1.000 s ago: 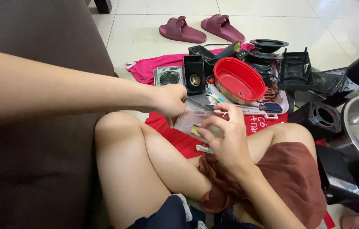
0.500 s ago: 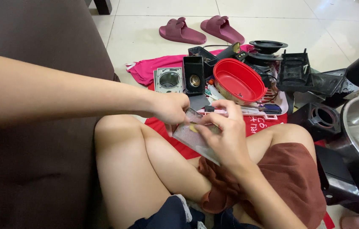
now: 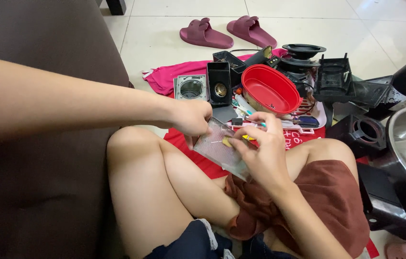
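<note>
Both hands meet over the knees; left hand closes its grip on a clear plastic panel; right hand, fingers curled, pinches the panel's near edge beside a red bowl.

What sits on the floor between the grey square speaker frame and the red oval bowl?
A black speaker box stands between the grey frame and the red bowl, seen in the head view.

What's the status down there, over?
Left hand and right hand both grip a flat grey panel over the knees. Red bowl beyond, clear.
</note>
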